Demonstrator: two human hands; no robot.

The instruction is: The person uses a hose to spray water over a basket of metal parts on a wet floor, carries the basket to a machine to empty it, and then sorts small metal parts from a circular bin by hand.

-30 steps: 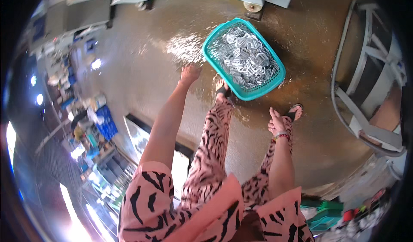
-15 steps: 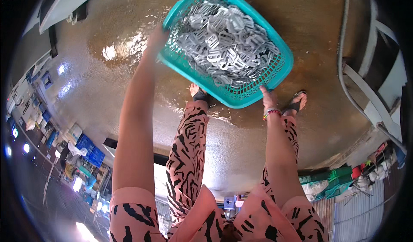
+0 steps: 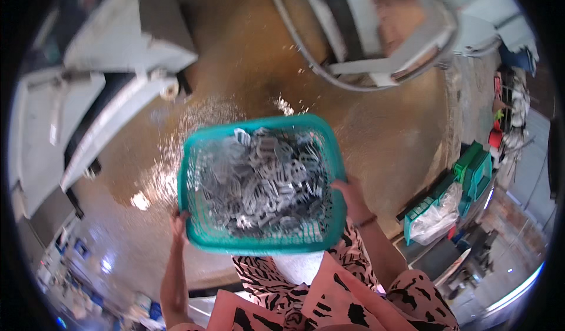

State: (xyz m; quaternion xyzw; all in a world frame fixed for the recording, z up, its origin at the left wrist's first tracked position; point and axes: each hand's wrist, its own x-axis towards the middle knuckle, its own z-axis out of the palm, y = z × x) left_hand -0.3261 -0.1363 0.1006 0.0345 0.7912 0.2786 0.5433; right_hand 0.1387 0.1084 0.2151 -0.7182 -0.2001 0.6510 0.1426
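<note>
Above wet floor (image 3: 406, 137), both hands, left (image 3: 178, 220), right (image 3: 351, 194), grip teal basket (image 3: 200, 148) full of metal clips (image 3: 262, 184); lifted, not yet set down

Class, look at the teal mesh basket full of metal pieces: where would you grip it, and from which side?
Grip the teal basket by its thick rim on the two opposite side walls, one hand coming in from each side. The left hand and right hand hold it this way. The heap of grey metal pieces probably makes it heavy, so a two-sided hold should keep it level.
</note>
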